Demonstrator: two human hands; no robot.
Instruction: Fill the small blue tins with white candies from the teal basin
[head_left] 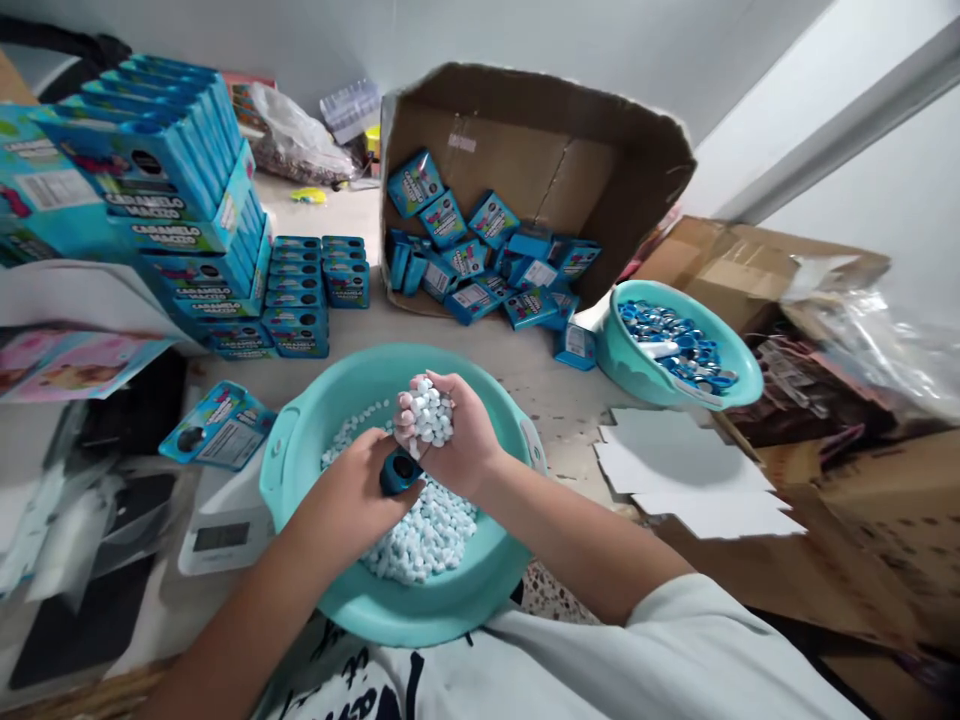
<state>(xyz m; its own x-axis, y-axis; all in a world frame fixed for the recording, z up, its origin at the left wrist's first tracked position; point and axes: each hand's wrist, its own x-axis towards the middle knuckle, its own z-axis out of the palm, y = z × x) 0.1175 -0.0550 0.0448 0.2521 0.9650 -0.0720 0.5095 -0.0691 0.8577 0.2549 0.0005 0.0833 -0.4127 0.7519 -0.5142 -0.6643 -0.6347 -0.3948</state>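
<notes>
A turquoise basin (292, 440) sits in front of me with a heap of small pale candies (427, 535) in it. My right hand (466, 425) is cupped above the basin, its palm full of the same candies (431, 415). Just beside it, my left hand (360, 490) grips a small blue candy box (399, 472), with a dark round mark or opening facing up; I cannot tell which. Most of that box is hidden by my fingers.
Stacked blue boxes (217, 270) stand at the left. A cardboard carton (637, 170) on its side holds several loose blue boxes. A second turquoise bowl (637, 365) carries small blue shiny pieces. White card sheets (690, 470), a scale (225, 535) and an opened blue carton (217, 425) lie around the basin.
</notes>
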